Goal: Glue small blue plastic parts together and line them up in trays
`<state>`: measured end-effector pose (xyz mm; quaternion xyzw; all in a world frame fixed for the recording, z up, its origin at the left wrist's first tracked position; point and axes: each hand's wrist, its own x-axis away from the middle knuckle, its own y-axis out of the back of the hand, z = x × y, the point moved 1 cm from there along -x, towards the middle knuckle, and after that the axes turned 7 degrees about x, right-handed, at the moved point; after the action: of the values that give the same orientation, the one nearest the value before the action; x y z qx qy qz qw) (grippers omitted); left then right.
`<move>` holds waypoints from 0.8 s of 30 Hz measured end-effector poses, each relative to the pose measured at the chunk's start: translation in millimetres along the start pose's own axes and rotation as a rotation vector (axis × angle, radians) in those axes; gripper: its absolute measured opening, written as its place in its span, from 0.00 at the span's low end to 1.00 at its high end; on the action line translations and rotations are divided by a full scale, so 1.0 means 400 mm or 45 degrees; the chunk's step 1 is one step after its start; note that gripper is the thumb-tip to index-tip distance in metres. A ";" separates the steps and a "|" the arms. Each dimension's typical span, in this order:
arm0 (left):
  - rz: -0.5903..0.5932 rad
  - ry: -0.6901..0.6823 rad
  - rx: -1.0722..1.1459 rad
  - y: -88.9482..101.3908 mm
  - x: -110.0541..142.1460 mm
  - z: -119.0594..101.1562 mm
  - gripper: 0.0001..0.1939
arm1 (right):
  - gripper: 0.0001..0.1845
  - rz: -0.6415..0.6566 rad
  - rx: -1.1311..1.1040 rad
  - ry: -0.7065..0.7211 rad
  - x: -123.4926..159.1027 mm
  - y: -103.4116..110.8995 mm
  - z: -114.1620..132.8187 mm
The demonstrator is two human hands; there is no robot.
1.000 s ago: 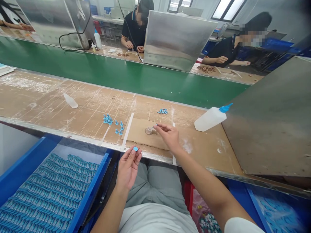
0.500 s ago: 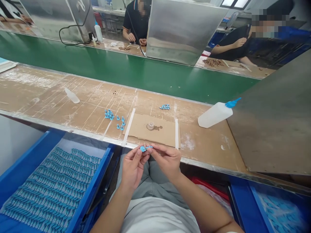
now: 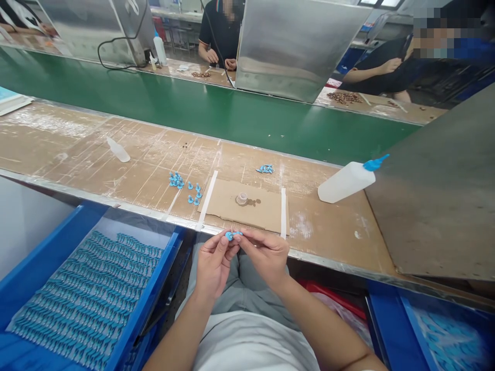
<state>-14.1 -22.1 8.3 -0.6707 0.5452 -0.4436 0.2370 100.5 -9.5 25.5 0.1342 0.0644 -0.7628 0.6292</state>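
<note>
Just off the table's front edge, my left hand and my right hand meet over a small blue plastic part. The left fingers pinch its round end, and the right thumb and fingers close on its narrow end. Fingertips hide some of it. Beyond them lies a cardboard piece with white strips at both sides, bearing a small clear cup beside dark wet spots. Similar blue parts with round bases stand left of the cardboard. Slim blue pieces lie in a pile behind it.
A white bottle with a blue tip leans at right near a metal panel. A small bottle lies at left. Blue drawers hold rows of blue parts. Past the green belt, co-workers sit at another bench.
The view has shifted slightly, so the table things appear a little further right. Both hands keep their hold on the blue part, which looks slightly turned.
</note>
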 end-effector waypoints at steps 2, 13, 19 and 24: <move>-0.008 -0.005 -0.006 0.001 -0.001 -0.001 0.10 | 0.11 0.004 0.045 0.034 0.000 0.000 0.005; 0.047 -0.081 -0.144 0.011 0.002 -0.006 0.10 | 0.13 0.047 0.172 0.249 -0.007 0.003 0.015; 0.039 -0.060 -0.121 0.012 0.005 -0.006 0.10 | 0.12 0.030 0.210 0.212 -0.011 0.010 0.020; -0.009 -0.017 -0.110 0.014 0.006 -0.005 0.11 | 0.17 0.026 0.150 0.009 -0.002 0.012 0.011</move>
<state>-18.8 -25.6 5.8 -0.6852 0.5600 -0.4157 0.2100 104.6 -10.8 30.1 0.1744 0.0203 -0.7583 0.6279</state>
